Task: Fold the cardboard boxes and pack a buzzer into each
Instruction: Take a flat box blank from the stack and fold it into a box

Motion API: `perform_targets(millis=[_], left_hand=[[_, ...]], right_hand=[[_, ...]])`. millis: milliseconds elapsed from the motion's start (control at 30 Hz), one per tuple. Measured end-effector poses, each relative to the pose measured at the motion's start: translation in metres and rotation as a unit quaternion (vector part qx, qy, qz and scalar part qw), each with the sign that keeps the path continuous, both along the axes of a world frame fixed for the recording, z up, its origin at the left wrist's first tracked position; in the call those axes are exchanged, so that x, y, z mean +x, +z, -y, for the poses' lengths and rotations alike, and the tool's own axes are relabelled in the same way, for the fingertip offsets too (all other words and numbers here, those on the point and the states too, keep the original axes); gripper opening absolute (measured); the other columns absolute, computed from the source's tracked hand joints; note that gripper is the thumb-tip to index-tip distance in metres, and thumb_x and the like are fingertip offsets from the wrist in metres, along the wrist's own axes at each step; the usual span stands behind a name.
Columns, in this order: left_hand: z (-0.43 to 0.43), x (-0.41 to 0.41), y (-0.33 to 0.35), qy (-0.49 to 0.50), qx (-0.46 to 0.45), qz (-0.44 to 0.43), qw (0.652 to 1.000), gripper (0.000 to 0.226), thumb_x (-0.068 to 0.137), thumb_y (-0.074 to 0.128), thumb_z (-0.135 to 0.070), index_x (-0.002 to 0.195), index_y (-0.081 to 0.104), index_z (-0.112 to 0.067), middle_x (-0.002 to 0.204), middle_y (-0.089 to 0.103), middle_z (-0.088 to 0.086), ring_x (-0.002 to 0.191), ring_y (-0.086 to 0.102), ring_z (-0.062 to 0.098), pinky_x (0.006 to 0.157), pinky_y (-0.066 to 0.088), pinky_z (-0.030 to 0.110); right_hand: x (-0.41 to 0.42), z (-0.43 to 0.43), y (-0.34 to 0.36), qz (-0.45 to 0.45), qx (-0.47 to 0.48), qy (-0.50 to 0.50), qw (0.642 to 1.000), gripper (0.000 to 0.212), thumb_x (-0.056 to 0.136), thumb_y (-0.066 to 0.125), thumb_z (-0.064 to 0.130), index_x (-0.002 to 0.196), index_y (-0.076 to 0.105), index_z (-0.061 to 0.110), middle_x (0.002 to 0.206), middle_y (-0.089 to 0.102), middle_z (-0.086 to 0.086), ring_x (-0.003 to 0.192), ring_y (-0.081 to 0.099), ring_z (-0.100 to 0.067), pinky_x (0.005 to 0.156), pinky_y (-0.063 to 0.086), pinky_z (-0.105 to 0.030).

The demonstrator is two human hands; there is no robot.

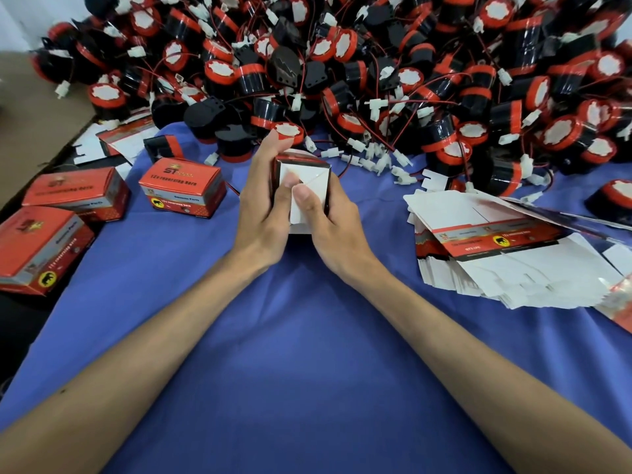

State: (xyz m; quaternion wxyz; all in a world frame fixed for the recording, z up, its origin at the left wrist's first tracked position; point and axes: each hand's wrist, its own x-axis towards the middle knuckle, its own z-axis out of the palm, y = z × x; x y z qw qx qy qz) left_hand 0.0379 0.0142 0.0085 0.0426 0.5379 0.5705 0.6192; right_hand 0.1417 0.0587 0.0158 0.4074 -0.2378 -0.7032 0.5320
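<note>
A small cardboard box (313, 181) with white flaps and dark red-black sides is held upright above the blue cloth (307, 354) at centre. My left hand (265, 206) grips its left side, thumb pressed on a white flap. My right hand (330, 222) grips its right side, thumb on the flaps too. A large heap of black-and-red buzzers (376, 70) with red wires and white plugs fills the back. A stack of flat unfolded boxes (506, 254) lies at the right.
Three closed red boxes sit at the left: one (183, 188) near centre-left, another (77, 195) further left, a third (41, 249) at the edge. A brown cardboard sheet (30, 118) lies far left. A lone buzzer (612, 203) rests at the far right.
</note>
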Motion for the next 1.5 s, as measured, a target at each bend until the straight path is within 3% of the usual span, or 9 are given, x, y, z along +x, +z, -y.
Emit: perform_targets(millis=[167, 267, 433, 667, 833, 1000, 1133, 1333, 1500], left_hand=[[-0.002, 0.0, -0.001, -0.017, 0.003, 0.026, 0.999, 0.033, 0.099, 0.038, -0.014, 0.132, 0.041, -0.013, 0.138, 0.037, -0.018, 0.127, 0.041, -0.008, 0.103, 0.036, 0.017], [-0.002, 0.0, 0.0, -0.031, 0.008, 0.052, 0.998, 0.036, 0.097, 0.04, -0.012, 0.132, 0.044, -0.004, 0.139, 0.042, -0.008, 0.133, 0.04, 0.005, 0.11, 0.034, 0.028], [0.001, 0.007, 0.004, 0.015, 0.006, -0.016, 1.0, 0.033, 0.099, 0.039, -0.018, 0.125, 0.035, -0.038, 0.141, 0.046, 0.019, 0.134, 0.041, 0.034, 0.108, 0.036, 0.053], [-0.002, 0.006, -0.005, 0.088, -0.009, -0.097, 0.991, 0.037, 0.101, 0.041, -0.012, 0.137, 0.041, -0.009, 0.145, 0.045, 0.016, 0.134, 0.042, 0.017, 0.103, 0.033, 0.011], [-0.001, 0.007, -0.001, 0.048, 0.004, -0.047, 0.998, 0.036, 0.101, 0.037, -0.02, 0.137, 0.039, -0.017, 0.146, 0.044, 0.009, 0.135, 0.043, 0.015, 0.108, 0.039, 0.025], [0.0, 0.004, 0.0, -0.002, -0.006, 0.018, 1.0, 0.046, 0.101, 0.031, -0.023, 0.14, 0.038, -0.002, 0.141, 0.049, 0.016, 0.127, 0.05, 0.023, 0.105, 0.042, 0.038], [-0.002, 0.003, 0.002, -0.056, -0.043, 0.124, 0.99, 0.048, 0.098, 0.029, -0.027, 0.138, 0.038, -0.003, 0.136, 0.05, 0.019, 0.124, 0.051, 0.029, 0.105, 0.041, 0.049], [-0.001, 0.007, 0.008, -0.077, -0.064, 0.215, 0.972, 0.09, 0.077, 0.049, -0.076, 0.133, 0.039, -0.005, 0.136, 0.048, 0.025, 0.124, 0.049, 0.039, 0.105, 0.041, 0.052], [-0.006, 0.003, 0.011, -0.005, -0.085, 0.238, 0.968, 0.053, 0.088, 0.031, -0.049, 0.131, 0.039, -0.019, 0.141, 0.041, 0.017, 0.129, 0.047, 0.027, 0.108, 0.039, 0.05]], right_hand=[[-0.002, -0.003, -0.005, 0.016, 0.035, -0.022, 0.999, 0.045, 0.091, 0.048, 0.046, 0.13, 0.051, 0.023, 0.089, 0.064, 0.034, 0.089, 0.061, 0.011, 0.072, 0.047, -0.008], [-0.002, -0.006, -0.006, 0.024, 0.037, -0.031, 0.999, 0.042, 0.094, 0.048, 0.044, 0.128, 0.052, 0.02, 0.095, 0.065, 0.022, 0.091, 0.062, 0.007, 0.074, 0.049, -0.011], [-0.002, -0.007, -0.008, 0.029, 0.034, -0.039, 0.998, 0.03, 0.1, 0.047, 0.034, 0.124, 0.055, 0.018, 0.1, 0.065, 0.013, 0.094, 0.063, -0.004, 0.08, 0.052, -0.021], [0.0, -0.008, -0.008, 0.034, 0.032, -0.073, 0.996, 0.007, 0.1, 0.049, 0.027, 0.106, 0.051, 0.031, 0.08, 0.061, 0.024, 0.078, 0.058, 0.014, 0.062, 0.042, -0.003], [-0.002, -0.003, -0.006, -0.002, 0.025, -0.08, 0.997, 0.02, 0.099, 0.049, 0.023, 0.119, 0.05, 0.022, 0.08, 0.062, 0.023, 0.075, 0.061, 0.011, 0.062, 0.045, -0.007], [0.0, -0.003, 0.0, -0.076, -0.082, 0.003, 0.994, 0.032, 0.087, 0.065, 0.014, 0.115, 0.05, 0.019, 0.098, 0.068, 0.002, 0.092, 0.065, -0.009, 0.081, 0.054, -0.027], [0.005, -0.005, 0.001, -0.104, -0.16, 0.069, 0.979, 0.03, 0.072, 0.069, 0.014, 0.097, 0.053, 0.016, 0.095, 0.065, -0.006, 0.089, 0.063, -0.017, 0.081, 0.053, -0.035], [0.008, -0.009, 0.001, -0.129, -0.188, 0.121, 0.966, 0.032, 0.07, 0.073, 0.007, 0.099, 0.061, 0.013, 0.092, 0.07, -0.003, 0.089, 0.066, -0.02, 0.084, 0.054, -0.034], [0.004, -0.001, 0.0, -0.061, -0.084, 0.038, 0.994, 0.025, 0.071, 0.079, 0.014, 0.092, 0.067, 0.019, 0.083, 0.072, 0.007, 0.079, 0.067, -0.009, 0.074, 0.053, -0.024]])
